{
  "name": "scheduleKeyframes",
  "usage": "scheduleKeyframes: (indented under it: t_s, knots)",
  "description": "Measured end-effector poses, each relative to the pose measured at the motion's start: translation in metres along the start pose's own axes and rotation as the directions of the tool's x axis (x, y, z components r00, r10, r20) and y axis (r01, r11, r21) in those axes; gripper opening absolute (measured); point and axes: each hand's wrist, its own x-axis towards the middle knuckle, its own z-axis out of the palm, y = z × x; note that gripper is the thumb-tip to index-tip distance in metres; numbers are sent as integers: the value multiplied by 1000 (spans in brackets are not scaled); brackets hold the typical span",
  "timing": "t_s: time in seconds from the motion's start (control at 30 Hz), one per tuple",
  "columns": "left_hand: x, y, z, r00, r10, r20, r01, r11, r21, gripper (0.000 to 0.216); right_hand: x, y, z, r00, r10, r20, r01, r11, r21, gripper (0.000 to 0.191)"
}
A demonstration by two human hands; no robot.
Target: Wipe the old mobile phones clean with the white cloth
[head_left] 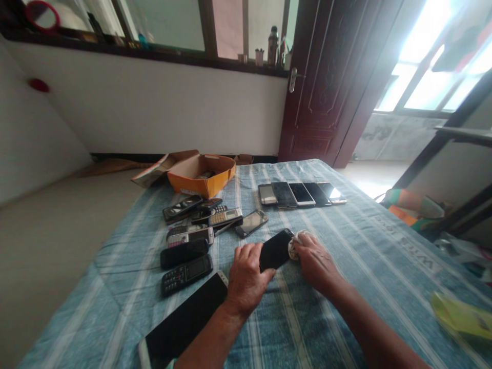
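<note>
My left hand (pixel 246 279) is closed around the near end of a black smartphone (pixel 277 248), holding it just above the striped blue cloth. My right hand (pixel 315 261) is closed on a small white rag (pixel 295 241) and presses it against the phone's right edge. A pile of old keypad phones (pixel 192 230) lies to the left of my hands. A lone smartphone (pixel 251 223) lies just beyond them.
A row of several smartphones (pixel 302 195) lies side by side farther back. An orange cardboard box (pixel 202 177) sits at the far left edge of the cloth-covered surface (pixel 346 246). A large black tablet (pixel 184 323) lies near me. A yellow-green object (pixel 461 318) is at right.
</note>
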Motion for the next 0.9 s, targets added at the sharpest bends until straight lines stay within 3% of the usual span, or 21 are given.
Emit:
scheduleKeyframes:
  t_s: [0.53,0.9]
  knots:
    - [0,-2,2,1000,-6,20,5,1000,23,49,45,-6,-2,998,14,62,-10,998,-65,30]
    - [-1,-1,3,1000,-10,27,9,1000,25,51,25,-5,-9,995,1,100,5,998,-61,35]
